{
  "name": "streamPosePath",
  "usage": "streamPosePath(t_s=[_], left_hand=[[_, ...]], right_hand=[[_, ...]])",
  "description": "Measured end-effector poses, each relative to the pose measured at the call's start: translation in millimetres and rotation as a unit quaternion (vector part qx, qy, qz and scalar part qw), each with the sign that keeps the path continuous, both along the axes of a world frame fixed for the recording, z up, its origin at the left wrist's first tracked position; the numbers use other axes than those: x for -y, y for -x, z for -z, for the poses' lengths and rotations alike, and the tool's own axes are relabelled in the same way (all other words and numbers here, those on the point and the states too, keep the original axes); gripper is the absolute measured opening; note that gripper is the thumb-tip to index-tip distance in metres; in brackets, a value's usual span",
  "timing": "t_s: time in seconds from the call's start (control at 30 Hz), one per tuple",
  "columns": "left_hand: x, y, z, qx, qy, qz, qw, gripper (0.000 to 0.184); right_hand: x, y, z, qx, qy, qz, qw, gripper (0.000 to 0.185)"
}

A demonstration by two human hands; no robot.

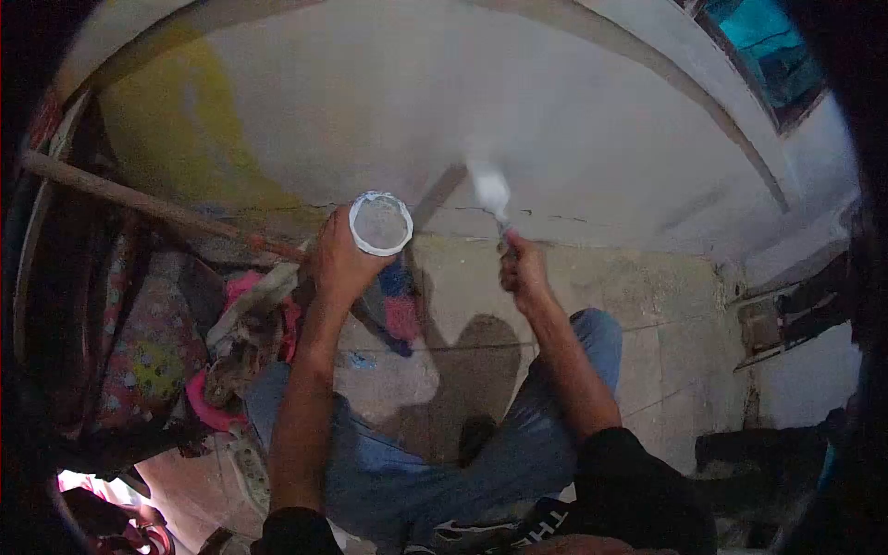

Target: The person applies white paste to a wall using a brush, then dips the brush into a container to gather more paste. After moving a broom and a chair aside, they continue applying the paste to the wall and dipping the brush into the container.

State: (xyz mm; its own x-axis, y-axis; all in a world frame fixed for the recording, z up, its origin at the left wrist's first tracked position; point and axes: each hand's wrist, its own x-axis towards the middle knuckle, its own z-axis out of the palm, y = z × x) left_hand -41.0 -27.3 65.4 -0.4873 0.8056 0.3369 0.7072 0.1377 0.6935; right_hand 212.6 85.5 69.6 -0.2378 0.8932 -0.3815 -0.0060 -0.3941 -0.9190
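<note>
The left hand [340,264] wraps around a round, white-rimmed container [382,225] with pale contents. The right hand [525,271] grips the handle of a paintbrush [492,191], its whitish head blurred close to the wall [370,102]; contact cannot be told. Most of the wall looks coated pale, while a yellow patch [190,111] at left seems uncovered.
</note>
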Motion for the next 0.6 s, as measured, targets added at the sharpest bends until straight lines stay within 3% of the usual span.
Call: streamPosePath(t_s=[0.1, 0.2, 0.27, 0.3, 0.37, 0.43, 0.57, 0.6], left_hand=[[1, -1, -5, 0.011, 0.006, 0.003, 1.0, 0.076], [6, -3, -6, 0.008, 0.002, 0.001, 1.0, 0.076], [8, -3, -6, 0.006, -0.001, -0.001, 1.0, 0.076], [5, -3, -6, 0.003, -0.005, -0.002, 1.0, 0.075], [3, -5, -7, -0.005, -0.01, 0.0, 1.0, 0.075], [3, -4, -3, -0.013, 0.013, -0.011, 1.0, 0.076], [-1, 0, 1, 0.002, 0.017, 0.002, 1.0, 0.077], [-5, -2, 0, -0.004, 0.015, -0.001, 1.0, 0.075]], right_hand=[[-14, -6, -39, -0.028, -0.241, 0.059, 0.968, 0.033], [-46, -9, -64, -0.088, -0.299, 0.082, 0.946, 0.033], [-56, -9, -68, -0.101, -0.171, 0.097, 0.975, 0.035], [-62, -10, -58, -0.104, -0.17, 0.095, 0.975, 0.035], [-65, -20, -17, -0.019, -0.061, 0.064, 0.996, 0.036], [-63, -29, 14, -0.045, 0.102, 0.041, 0.993, 0.031], [-57, -29, 25, -0.08, 0.125, -0.019, 0.989, 0.03], [-44, -25, 3, -0.071, 0.087, 0.01, 0.994, 0.031]])
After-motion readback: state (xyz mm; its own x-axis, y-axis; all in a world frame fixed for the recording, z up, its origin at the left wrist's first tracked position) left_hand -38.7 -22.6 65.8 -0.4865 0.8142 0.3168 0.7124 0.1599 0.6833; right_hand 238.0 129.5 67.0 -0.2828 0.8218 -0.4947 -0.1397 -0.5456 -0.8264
